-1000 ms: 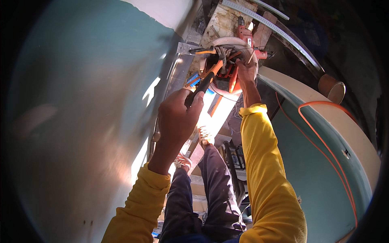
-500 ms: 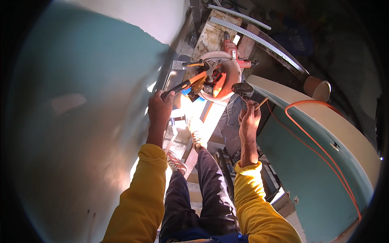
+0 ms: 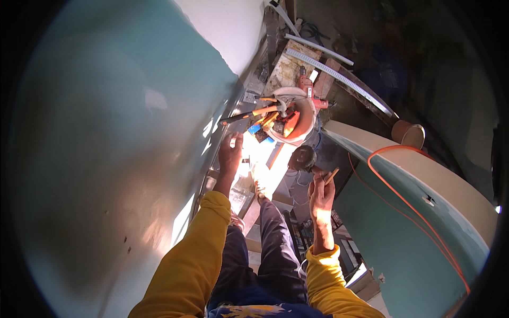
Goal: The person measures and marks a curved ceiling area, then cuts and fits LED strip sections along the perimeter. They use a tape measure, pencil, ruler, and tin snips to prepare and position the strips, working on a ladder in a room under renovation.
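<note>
Looking down through the head camera, the view took in a person in yellow sleeves standing high on a ladder (image 3: 249, 206) between a teal wall (image 3: 106, 159) and a lower teal partition (image 3: 424, 233). A white bucket (image 3: 302, 114) full of hand tools sat ahead, with orange-handled pliers (image 3: 249, 114) lying across its rim and a red drill (image 3: 307, 87) just behind it. An orange cord (image 3: 403, 201) ran over the partition top, and a round brown pot (image 3: 408, 133) stood further along it.

The left hand (image 3: 230, 156) was raised near the wall just below the pliers, apart from them; its fingers looked loosely curled and empty, though glare behind it made the fingertips hard to read. The right hand (image 3: 321, 193) was held near the partition edge, fingers closed together and pinching a short tan stick (image 3: 331, 176), probably a pencil, which poked up past the knuckles. Whether the hand also touched the dark round object (image 3: 303, 157) just above it could not be told.

Judging from this, the work in hand called for a steady stance, weight kept centred on the rungs, the stick gripped firmly near its middle, and any reach toward the bucket made slowly so nothing tipped from its rim.
</note>
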`<state>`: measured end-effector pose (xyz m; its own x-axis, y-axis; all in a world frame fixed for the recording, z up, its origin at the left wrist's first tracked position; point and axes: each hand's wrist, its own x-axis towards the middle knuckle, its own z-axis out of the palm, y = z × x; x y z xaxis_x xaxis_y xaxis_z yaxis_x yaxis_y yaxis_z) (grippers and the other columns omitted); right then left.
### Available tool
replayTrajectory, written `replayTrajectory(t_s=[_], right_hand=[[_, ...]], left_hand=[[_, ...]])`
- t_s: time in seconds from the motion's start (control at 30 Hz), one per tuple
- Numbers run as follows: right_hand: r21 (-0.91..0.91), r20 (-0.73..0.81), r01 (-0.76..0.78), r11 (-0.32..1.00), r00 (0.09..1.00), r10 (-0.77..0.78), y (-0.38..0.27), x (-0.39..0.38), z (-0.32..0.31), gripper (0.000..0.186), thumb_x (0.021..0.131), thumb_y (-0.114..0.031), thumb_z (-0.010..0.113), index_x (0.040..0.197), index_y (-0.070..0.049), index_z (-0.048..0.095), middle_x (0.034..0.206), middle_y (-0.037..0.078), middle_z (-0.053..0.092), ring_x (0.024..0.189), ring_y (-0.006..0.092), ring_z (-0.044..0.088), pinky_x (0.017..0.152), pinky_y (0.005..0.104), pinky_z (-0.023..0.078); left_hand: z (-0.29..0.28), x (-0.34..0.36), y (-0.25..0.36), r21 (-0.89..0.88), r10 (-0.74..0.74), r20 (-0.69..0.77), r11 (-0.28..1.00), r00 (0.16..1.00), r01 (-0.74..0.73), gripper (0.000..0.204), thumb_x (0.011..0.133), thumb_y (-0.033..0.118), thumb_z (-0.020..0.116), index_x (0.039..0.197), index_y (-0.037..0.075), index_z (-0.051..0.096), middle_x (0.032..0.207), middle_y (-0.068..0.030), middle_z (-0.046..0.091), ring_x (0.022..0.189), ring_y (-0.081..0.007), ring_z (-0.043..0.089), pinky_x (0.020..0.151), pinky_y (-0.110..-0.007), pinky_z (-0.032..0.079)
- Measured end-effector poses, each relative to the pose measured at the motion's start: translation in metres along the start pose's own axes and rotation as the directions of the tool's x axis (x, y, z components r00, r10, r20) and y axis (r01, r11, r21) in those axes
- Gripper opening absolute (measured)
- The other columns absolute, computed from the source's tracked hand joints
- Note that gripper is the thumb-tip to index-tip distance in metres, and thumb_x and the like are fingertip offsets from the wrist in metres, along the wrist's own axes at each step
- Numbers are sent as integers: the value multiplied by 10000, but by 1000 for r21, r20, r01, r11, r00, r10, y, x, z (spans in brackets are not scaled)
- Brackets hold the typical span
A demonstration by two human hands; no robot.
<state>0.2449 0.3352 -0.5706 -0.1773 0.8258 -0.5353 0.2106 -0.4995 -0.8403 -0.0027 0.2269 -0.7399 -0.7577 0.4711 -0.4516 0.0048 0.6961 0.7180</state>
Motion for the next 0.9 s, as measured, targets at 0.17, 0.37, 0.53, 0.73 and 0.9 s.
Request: replayTrajectory(t_s=[0.17,0.37,0.53,0.73,0.9], right_hand=[[81,64,-91,993,994,86,3,-23,-2,126,1062,-209,534,974,-125,502,705,-43,453,459,32,291,429,239,230],[176,18,-207,962,978,207,48,-44,-23,95,1074,-207,513,1019,-131,528,697,-62,461,459,42,288,437,239,226],[212,-31,-221,952,972,233,69,-59,-41,85,1075,-202,516,1022,-140,540,683,-80,404,472,38,314,437,231,231],[256,85,-141,956,989,123,28,-59,-21,65,1077,-126,524,1029,-82,515,727,-80,426,581,10,338,501,195,271],[-406,239,338,849,936,-258,-47,-63,-23,125,978,-121,587,948,-6,549,748,46,558,629,138,486,592,307,429]], left_hand=[[31,63,2,152,-180,-485,946,856,286,652,937,362,705,1460,64,454,1453,-246,394,1328,-454,415,1049,-564,448],[4,125,-89,291,-87,176,956,981,32,647,864,389,807,1358,12,626,1207,-214,641,1077,-345,699,891,-403,578],[31,73,-18,299,429,96,848,898,-437,294,903,181,769,1191,126,751,1067,-113,621,696,-254,702,658,-368,596],[36,31,55,430,442,-46,818,896,-381,439,956,231,717,1351,59,630,1324,-178,587,1146,-345,656,900,-409,569],[-36,-85,158,-267,-20,641,932,767,247,706,1012,458,648,1554,78,403,1250,-66,623,963,-130,660,725,-295,566]])
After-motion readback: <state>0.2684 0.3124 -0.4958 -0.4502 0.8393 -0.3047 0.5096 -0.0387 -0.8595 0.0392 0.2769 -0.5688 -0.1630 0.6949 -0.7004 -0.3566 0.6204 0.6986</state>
